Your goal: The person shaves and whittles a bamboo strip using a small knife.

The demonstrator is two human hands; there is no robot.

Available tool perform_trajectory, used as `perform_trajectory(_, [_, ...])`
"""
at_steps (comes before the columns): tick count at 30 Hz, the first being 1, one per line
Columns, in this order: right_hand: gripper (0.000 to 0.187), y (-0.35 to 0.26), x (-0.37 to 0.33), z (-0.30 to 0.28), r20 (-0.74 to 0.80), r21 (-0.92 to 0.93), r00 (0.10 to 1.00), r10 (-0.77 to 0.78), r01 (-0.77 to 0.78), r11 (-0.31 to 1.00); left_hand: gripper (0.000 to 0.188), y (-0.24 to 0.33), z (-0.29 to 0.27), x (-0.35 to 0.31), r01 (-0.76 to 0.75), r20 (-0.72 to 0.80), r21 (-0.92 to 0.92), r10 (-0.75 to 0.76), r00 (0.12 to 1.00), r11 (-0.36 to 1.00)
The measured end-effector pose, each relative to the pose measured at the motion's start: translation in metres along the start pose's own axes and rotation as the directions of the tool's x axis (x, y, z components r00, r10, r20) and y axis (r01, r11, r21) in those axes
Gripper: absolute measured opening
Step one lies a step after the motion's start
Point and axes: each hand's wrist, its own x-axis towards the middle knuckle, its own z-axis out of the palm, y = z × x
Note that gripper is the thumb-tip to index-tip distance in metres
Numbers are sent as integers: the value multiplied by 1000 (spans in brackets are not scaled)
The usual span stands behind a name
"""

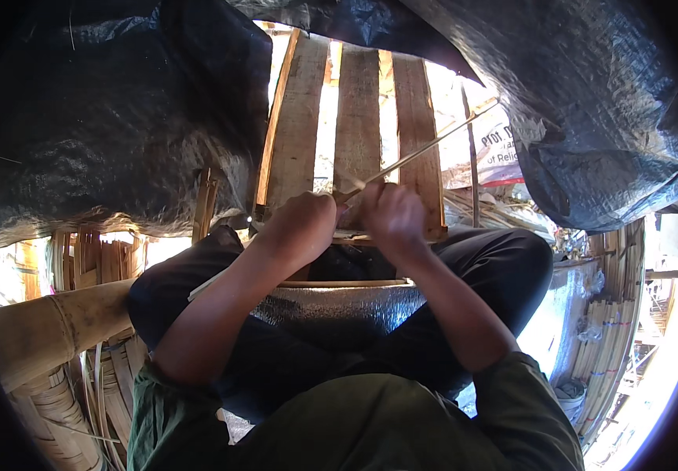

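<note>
My left hand is closed in a fist in front of the wooden slats. A long thin strip, which looks like bamboo, slants from beside its fingers up to the far right. Close beside it, my right hand is curled and blurred by motion, just below the strip. What the right fingers hold is hidden. Both hands are above the near edge of a slatted wooden rack, between my bent knees.
Dark plastic sheeting hangs at the left, and more sheeting at the right. A thick bamboo pole runs beside my left knee. Bundled bamboo strips stand at the right. A shiny silvery surface lies between my legs.
</note>
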Motion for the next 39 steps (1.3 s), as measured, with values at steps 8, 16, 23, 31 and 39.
perform_trajectory(8, [8,-8,2,-8,65,-101,998,3,4,995,38,5,1,-3,40,2,41,-40,999,998])
perform_trajectory(16, [13,33,-29,36,138,15,985,109,-112,994,37,30,-1,-8,29,-60,142,-21,998,989])
perform_trajectory(23, [8,0,-9,-8,-14,-5,1000,25,-25,1000,32,25,4,-16,-4,-79,325,31,996,946])
perform_trajectory(31, [12,12,-15,0,102,-87,995,20,-11,996,32,36,-2,-18,57,-108,377,-17,994,924])
perform_trajectory(39, [14,25,-24,16,75,-66,997,-6,11,998,33,36,-5,-17,21,-87,388,14,996,921])
